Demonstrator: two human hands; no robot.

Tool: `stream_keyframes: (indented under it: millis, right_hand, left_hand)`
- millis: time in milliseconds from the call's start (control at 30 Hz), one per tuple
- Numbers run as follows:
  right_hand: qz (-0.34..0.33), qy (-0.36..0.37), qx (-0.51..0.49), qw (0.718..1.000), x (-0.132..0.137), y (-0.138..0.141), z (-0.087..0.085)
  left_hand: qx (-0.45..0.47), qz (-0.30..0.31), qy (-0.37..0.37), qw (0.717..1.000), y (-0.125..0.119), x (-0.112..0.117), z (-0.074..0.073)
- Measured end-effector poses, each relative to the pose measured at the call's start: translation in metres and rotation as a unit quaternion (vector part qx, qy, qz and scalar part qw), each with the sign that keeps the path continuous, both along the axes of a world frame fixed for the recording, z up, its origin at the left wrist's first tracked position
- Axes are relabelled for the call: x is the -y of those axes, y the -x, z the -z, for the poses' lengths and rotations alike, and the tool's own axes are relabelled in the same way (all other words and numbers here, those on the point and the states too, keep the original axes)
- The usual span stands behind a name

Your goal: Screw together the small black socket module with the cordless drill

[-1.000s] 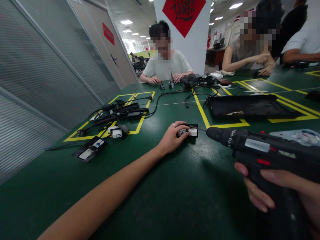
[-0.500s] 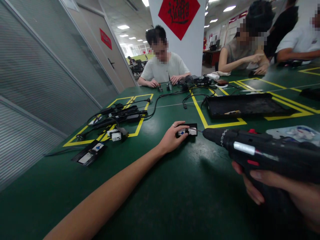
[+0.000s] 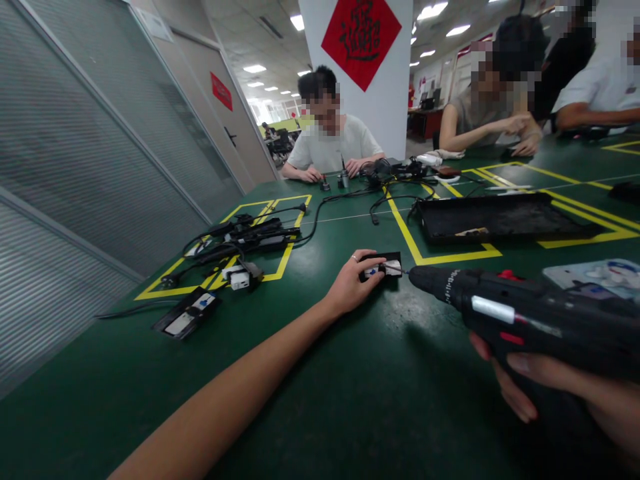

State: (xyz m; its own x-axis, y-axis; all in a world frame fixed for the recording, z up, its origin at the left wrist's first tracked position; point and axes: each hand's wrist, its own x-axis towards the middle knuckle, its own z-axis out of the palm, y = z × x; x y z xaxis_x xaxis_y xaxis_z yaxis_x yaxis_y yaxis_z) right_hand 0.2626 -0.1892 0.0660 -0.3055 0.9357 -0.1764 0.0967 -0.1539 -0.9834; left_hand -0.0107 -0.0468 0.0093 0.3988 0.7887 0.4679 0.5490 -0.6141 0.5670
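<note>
My left hand [image 3: 356, 283] reaches out across the green table [image 3: 310, 387] and pinches a small black box with white parts inside [image 3: 386, 265], holding it flat on the surface. A ring shows on one finger. My right hand [image 3: 545, 387] is wrapped round the grip of a black cordless drill [image 3: 505, 310] at the lower right. The drill lies nearly level and its thin bit touches the right end of the small box.
A black tray [image 3: 500, 217] lies inside yellow floor-tape lines at the right. Black cables and adapters [image 3: 245, 233] and an open black casing [image 3: 187, 313] lie at the left. A plastic bag [image 3: 595, 275] sits behind the drill. Three other people sit at the far side.
The view has shifted slightly. The drill's bit has stayed at the box's right end. My left hand keeps its hold on the box.
</note>
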Motion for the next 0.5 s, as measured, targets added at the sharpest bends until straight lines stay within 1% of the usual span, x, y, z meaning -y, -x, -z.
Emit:
stream_keyframes:
  millis: [267, 400, 500]
  right_hand:
    - [-0.02, -0.014, 0.047, 0.999, -0.0001, -0.005, 0.0011]
    - [-0.013, 0.018, 0.04, 0.999, 0.0009, -0.0046, -0.0002]
    - [-0.015, 0.031, 0.03, 0.999, 0.0025, -0.0074, 0.003]
  left_hand:
    - [0.003, 0.008, -0.005, 1.0, 0.0009, -0.0022, 0.0017]
    - [0.003, 0.007, -0.009, 1.0, 0.0008, -0.0035, 0.0031]
    - [0.004, 0.007, -0.01, 1.0, 0.001, -0.0041, 0.004]
